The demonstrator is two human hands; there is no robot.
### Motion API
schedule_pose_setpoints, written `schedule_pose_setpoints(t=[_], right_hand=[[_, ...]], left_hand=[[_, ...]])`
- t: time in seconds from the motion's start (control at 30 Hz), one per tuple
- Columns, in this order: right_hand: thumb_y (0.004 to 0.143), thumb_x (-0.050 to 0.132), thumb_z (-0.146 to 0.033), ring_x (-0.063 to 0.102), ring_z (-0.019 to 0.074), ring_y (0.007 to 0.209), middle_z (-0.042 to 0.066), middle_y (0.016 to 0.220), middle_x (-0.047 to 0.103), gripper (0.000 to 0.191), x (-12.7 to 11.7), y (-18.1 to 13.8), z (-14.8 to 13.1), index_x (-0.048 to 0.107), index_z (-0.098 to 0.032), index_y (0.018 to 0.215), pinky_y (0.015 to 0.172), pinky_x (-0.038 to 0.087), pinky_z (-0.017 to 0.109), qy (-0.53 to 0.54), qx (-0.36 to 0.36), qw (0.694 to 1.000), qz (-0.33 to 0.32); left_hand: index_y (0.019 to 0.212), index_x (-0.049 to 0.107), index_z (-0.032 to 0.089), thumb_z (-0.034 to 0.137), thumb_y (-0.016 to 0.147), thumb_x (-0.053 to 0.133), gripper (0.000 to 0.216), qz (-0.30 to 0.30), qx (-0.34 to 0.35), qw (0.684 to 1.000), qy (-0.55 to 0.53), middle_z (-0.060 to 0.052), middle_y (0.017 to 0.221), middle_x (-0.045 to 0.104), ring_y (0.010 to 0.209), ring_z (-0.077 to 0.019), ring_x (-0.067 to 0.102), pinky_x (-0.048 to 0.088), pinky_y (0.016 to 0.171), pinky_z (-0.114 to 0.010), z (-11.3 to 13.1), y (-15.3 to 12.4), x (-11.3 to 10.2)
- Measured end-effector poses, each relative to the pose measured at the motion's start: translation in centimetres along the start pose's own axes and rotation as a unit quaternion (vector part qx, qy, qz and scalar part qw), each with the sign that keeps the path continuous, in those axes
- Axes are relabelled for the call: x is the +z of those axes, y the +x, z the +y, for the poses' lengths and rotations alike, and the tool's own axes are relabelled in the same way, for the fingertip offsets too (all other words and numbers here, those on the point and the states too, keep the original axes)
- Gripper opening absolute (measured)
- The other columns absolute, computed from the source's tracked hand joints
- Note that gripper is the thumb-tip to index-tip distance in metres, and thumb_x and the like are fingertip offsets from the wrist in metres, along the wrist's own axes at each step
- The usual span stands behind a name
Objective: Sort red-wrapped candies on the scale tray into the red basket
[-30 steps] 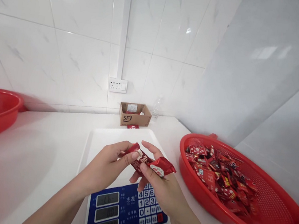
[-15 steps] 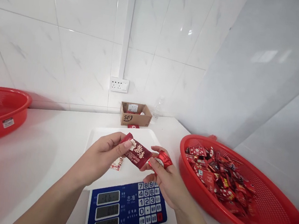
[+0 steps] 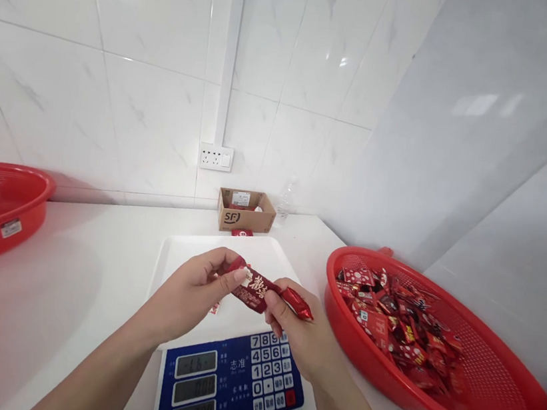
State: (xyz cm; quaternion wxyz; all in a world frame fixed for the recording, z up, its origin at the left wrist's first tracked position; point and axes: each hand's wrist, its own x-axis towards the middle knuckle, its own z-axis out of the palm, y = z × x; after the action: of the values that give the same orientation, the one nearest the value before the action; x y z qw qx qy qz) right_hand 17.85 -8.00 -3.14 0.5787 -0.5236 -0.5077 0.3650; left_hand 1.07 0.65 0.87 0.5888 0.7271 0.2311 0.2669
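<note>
A dark red candy packet [image 3: 253, 288] with gold characters is held over the white pan [image 3: 181, 250] of a digital scale [image 3: 235, 381]. My left hand [image 3: 196, 289] pinches its left end between thumb and fingers. At the other end, the thumb and fingers of my right hand [image 3: 301, 323] close on the packet. A shiny red wrapped candy [image 3: 297, 302] is also in my right hand, sticking out past the fingers. Beneath my left hand, a small patterned packet [image 3: 215, 307] lies on the pan, mostly hidden.
To the right, a large red plastic basket [image 3: 502, 343] holds many red wrapped candies [image 3: 401, 329]. Another red basket [image 3: 25, 216] is on the left. Behind the scale are a cardboard box [image 3: 246, 218], a red packet [image 3: 242, 233] and a clear plastic bottle [image 3: 285, 201].
My right thumb and fingers have closed onto the packet's right end, covering part of its lettering. The shiny red candy has turned and tilted downward to the right in my right hand.
</note>
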Motion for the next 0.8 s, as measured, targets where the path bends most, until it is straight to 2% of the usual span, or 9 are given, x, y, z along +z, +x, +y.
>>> schedule_pose_setpoints(t=[0.1, 0.33, 0.53, 0.6, 0.7, 0.8], right_hand=[[0.087, 0.059, -0.052, 0.039, 0.0094, 0.05, -0.005, 0.055, 0.048, 0.038, -0.1, 0.1, 0.1, 0.054, -0.019, 0.068, 0.049, 0.029, 0.024, -0.023, -0.004, 1.0, 0.006], [0.086, 0.057, -0.051, 0.04, 0.0117, 0.052, -0.004, 0.056, 0.047, 0.039, 0.1, 0.0, -0.7, 0.049, -0.021, 0.062, 0.051, 0.031, 0.026, -0.092, -0.029, 0.995, 0.01], [0.089, 0.049, -0.046, 0.041, 0.0131, 0.053, -0.004, 0.057, 0.045, 0.034, 0.1, -0.1, -0.8, 0.047, -0.022, 0.064, 0.052, 0.033, 0.026, -0.164, -0.05, 0.985, 0.029], [0.089, 0.048, -0.044, 0.043, 0.0142, 0.056, -0.003, 0.059, 0.046, 0.032, -0.1, 0.1, -0.4, 0.047, -0.022, 0.066, 0.054, 0.035, 0.027, -0.199, -0.054, 0.978, 0.033], [0.089, 0.049, -0.037, 0.051, 0.018, 0.066, 0.002, 0.069, 0.055, 0.024, -0.6, 0.5, 0.3, 0.057, -0.02, 0.073, 0.062, 0.039, 0.03, -0.264, -0.057, 0.962, 0.029], [0.088, 0.051, -0.027, 0.059, 0.0223, 0.078, 0.007, 0.084, 0.064, 0.02, -0.8, 0.6, 1.0, 0.069, -0.019, 0.092, 0.07, 0.042, 0.034, -0.33, -0.049, 0.943, -0.003]], left_hand=[[0.088, 0.057, 0.02, 0.045, 0.092, 0.051, 0.026, 0.022, -0.009, 1.0, -0.001, -0.003, 0.082, 0.069, 0.073, -0.0173, 0.061, 0.042, 0.062, -0.027, -0.3, 0.1, 0.0], [0.071, 0.058, 0.018, 0.04, 0.088, 0.052, 0.029, 0.081, 0.017, 0.997, -0.003, 0.001, 0.064, 0.058, 0.059, -0.0129, 0.05, 0.04, 0.052, -0.023, -1.0, 0.5, 0.1], [0.073, 0.056, 0.02, 0.043, 0.091, 0.045, 0.031, 0.103, -0.001, 0.991, 0.086, 0.001, 0.061, 0.059, 0.057, -0.0158, 0.055, 0.042, 0.052, -0.026, -0.7, 0.4, 0.4], [0.078, 0.058, 0.021, 0.043, 0.092, 0.045, 0.029, 0.131, -0.002, 0.978, 0.161, -0.001, 0.069, 0.064, 0.061, -0.0176, 0.057, 0.044, 0.053, -0.027, -0.4, 0.3, 0.2], [0.094, 0.061, 0.023, 0.043, 0.091, 0.047, 0.024, 0.207, 0.024, 0.942, 0.263, -0.004, 0.095, 0.07, 0.082, -0.0227, 0.062, 0.046, 0.062, -0.031, -0.2, 0.2, -0.4], [0.102, 0.06, 0.024, 0.044, 0.091, 0.047, 0.026, 0.236, 0.029, 0.929, 0.283, -0.004, 0.107, 0.069, 0.094, -0.0249, 0.062, 0.048, 0.07, -0.034, 0.0, 0.0, -0.9]])
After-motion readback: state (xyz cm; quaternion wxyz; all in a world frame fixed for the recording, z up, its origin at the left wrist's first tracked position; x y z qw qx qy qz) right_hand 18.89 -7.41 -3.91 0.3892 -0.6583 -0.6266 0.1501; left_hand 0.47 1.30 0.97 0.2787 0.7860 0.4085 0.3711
